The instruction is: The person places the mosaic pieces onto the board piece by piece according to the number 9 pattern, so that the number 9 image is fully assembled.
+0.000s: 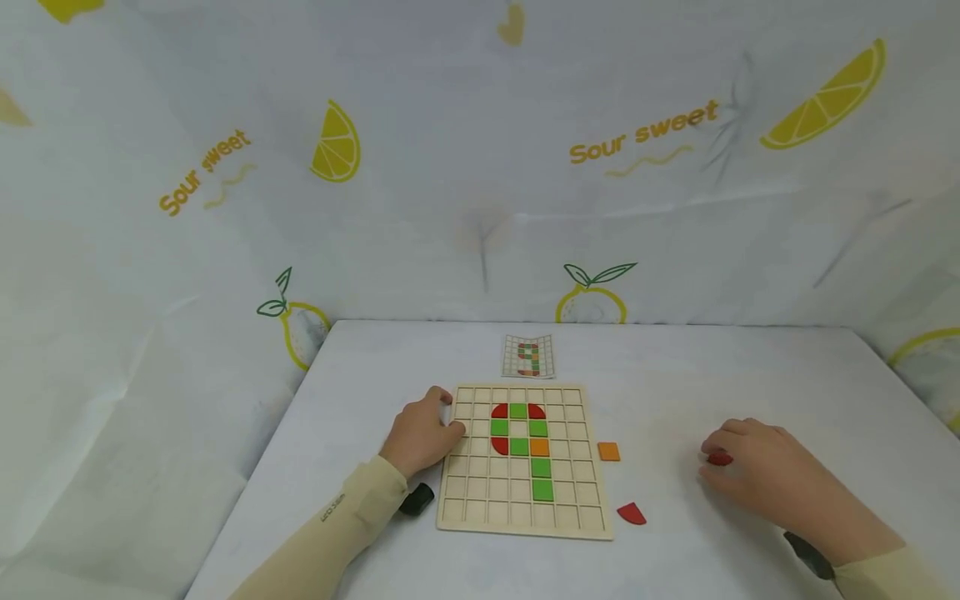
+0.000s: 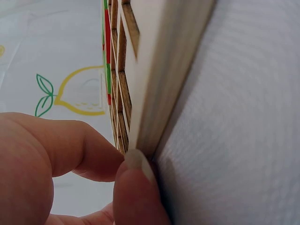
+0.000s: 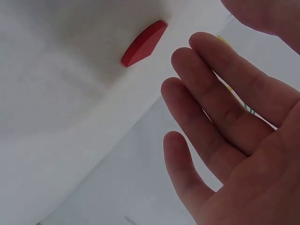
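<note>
A wooden grid board (image 1: 491, 510) lies flat, with green, red and orange tiles set in it in the shape of a 9. My left hand (image 1: 423, 435) is at its left side, and in the left wrist view thumb and finger (image 2: 101, 152) pinch the board's edge (image 2: 161, 93). Over to the right, my right hand (image 1: 768, 475) hovers with fingers stretched out near a red quarter-round tile (image 3: 144, 43). The right wrist view shows a gap between that tile and the fingertips (image 3: 174, 89).
A small pattern card (image 1: 512, 367) showing the same figure sits behind the board. Right of the board lie an orange square tile (image 1: 609, 452) and another red quarter-round tile (image 1: 632, 513). A white printed cloth (image 1: 420, 242) hangs behind the table.
</note>
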Demonstrator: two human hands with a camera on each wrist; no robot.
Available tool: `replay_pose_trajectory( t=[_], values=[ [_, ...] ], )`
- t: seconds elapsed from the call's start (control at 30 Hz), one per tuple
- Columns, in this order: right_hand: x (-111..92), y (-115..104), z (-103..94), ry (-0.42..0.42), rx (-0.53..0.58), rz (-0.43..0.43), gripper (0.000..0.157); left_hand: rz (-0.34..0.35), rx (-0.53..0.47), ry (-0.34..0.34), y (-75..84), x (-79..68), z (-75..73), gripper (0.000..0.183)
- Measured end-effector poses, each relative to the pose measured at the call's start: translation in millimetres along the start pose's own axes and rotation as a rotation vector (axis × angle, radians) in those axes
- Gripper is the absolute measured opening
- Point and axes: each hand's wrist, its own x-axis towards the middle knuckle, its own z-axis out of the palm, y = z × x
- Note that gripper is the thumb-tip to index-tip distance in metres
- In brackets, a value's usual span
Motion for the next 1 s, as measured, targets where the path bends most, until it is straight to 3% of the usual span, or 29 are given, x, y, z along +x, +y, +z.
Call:
replay_pose_trajectory(
  t=[0.37,1.0],
  values=[
    [-0.7,37.5,10.9,-0.028,0.036,0.049,0.035,0.001,-0.005,-0.002,0.7,-0.4,0.9,0.048],
    [5.2,38.0,14.8,-0.015,0.046,0.011,0.023,0.008,0.008,0.010,-1.1,1.7,0.8,0.049]
  ],
)
